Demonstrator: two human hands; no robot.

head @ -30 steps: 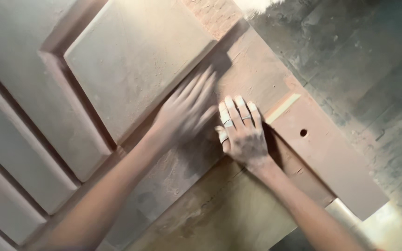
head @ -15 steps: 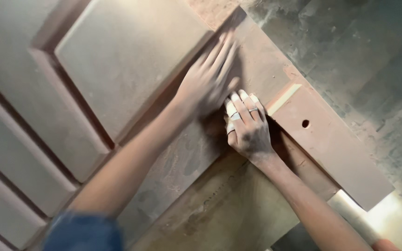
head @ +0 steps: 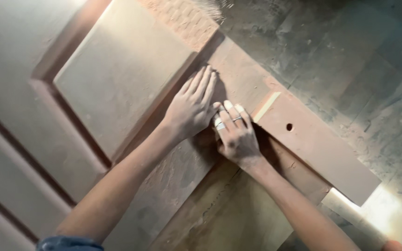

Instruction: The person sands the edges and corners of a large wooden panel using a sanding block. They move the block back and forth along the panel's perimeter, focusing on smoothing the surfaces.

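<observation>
A dusty brown panelled wooden door [head: 173, 181] lies flat under me. My left hand [head: 191, 108] rests palm down on its stile, at the corner of a raised panel [head: 117, 74], with straight fingers and nothing in it. My right hand [head: 236, 135], which wears rings, presses flat on the stile right beside it, thumb side touching the left fingertips. Whatever may lie under the right palm is hidden. A pale strip [head: 266, 107] and a small round hole [head: 289, 127] in the stile sit just right of the right hand.
The door's edge runs diagonally from top centre to lower right, ending at a cut corner [head: 364, 195]. Beyond it is a grimy grey floor [head: 350, 60] and a brightly lit patch [head: 387, 209]. More recessed panels [head: 10, 153] fill the left side.
My left hand slid away from me along the stile, then drew back beside the right hand. My right hand stayed almost in place near the hole.
</observation>
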